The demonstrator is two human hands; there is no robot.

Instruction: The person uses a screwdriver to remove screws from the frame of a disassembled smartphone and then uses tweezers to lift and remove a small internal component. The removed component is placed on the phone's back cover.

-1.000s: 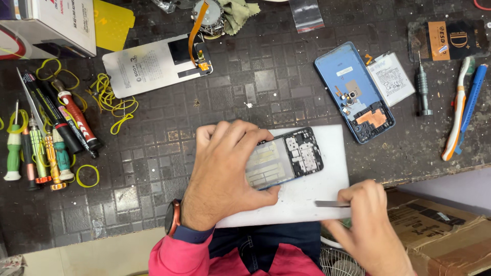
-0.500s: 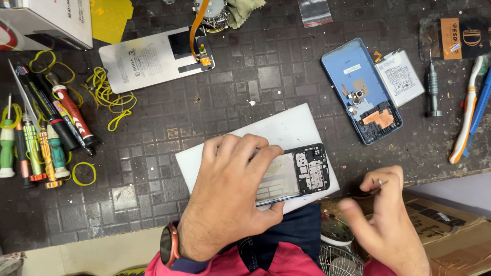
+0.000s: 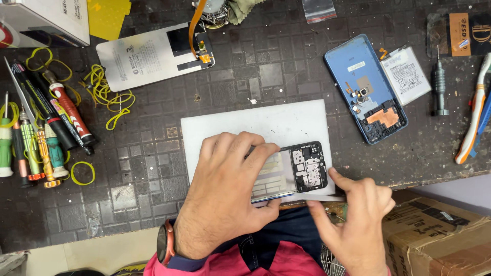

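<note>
Nearest, a cardboard box (image 3: 440,235) sits below the worktop (image 3: 153,168) edge at the right, beside the person's pink sleeve. Just above it the right hand (image 3: 355,225) hovers at the worktop's near edge, forefinger stretched toward the lower right corner of the phone frame (image 3: 302,168); its fingers are loosely apart and whether the fingertip touches the frame cannot be told. It holds nothing that shows. The left hand (image 3: 225,194), with a watch on the wrist, lies flat over the left part of the frame, fingers curled over the top edge and thumb under the near edge, clamped on it. That hand hides much of the frame; only the right end with the dark circuit board shows clear. The frame rests on a white sheet (image 3: 255,122) near the worktop's front edge.

Farther left lie screwdrivers (image 3: 30,148) and pens in a row, with yellow rubber bands (image 3: 107,97) scattered about. To the right, well apart from the hands, a blue back cover (image 3: 365,87) lies inside up, a battery (image 3: 406,74) just beside it, then a grey screwdriver (image 3: 440,84) and a toothbrush (image 3: 473,122). At the far side a display panel (image 3: 153,53) with an orange ribbon lies face down, near a white box (image 3: 46,20).
</note>
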